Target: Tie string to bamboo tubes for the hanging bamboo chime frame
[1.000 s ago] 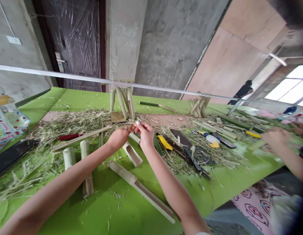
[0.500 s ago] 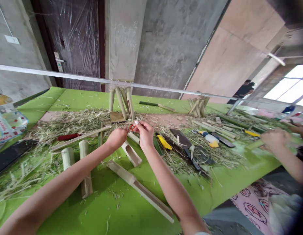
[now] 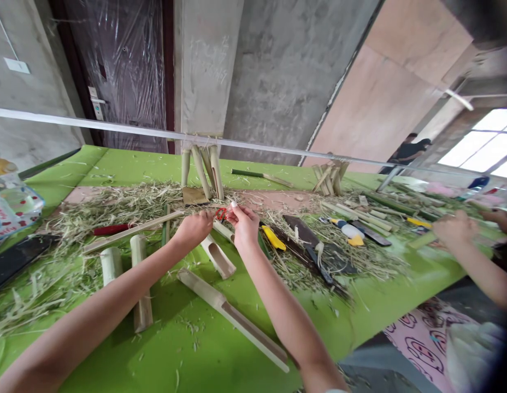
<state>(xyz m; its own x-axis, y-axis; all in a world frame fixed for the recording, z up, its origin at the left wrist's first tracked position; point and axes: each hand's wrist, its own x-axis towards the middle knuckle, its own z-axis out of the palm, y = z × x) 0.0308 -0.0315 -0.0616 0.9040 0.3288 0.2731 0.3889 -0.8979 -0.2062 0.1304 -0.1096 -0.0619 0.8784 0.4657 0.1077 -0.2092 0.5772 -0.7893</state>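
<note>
Between my two hands, over the middle of the green table, is a thin, looped red cord (image 3: 220,214). My left hand (image 3: 196,226) is closed in a pinch at its left side. On the right, my right hand (image 3: 243,222) pinches with thumb and forefinger; the exact ends of the cord are too small to make out. Just below the hands lie a notched bamboo tube (image 3: 218,257) and a longer bamboo piece with a cut-away half (image 3: 237,319). Two short bamboo tubes, one upright-looking (image 3: 111,265) and one longer (image 3: 142,284), are beside my left forearm.
Bamboo shavings (image 3: 122,202) cover much of the green table (image 3: 188,355). A yellow-handled tool (image 3: 273,238), a broad dark blade (image 3: 306,234) and a red-handled tool (image 3: 112,229) lie around. A bamboo stand (image 3: 202,172) stands behind. At right, another person's hand (image 3: 456,226) holds bamboo.
My hands have drawn slightly apart, the right one shifting a little rightward, and more of the red cord's loops show between them. The view has shifted slightly.
</note>
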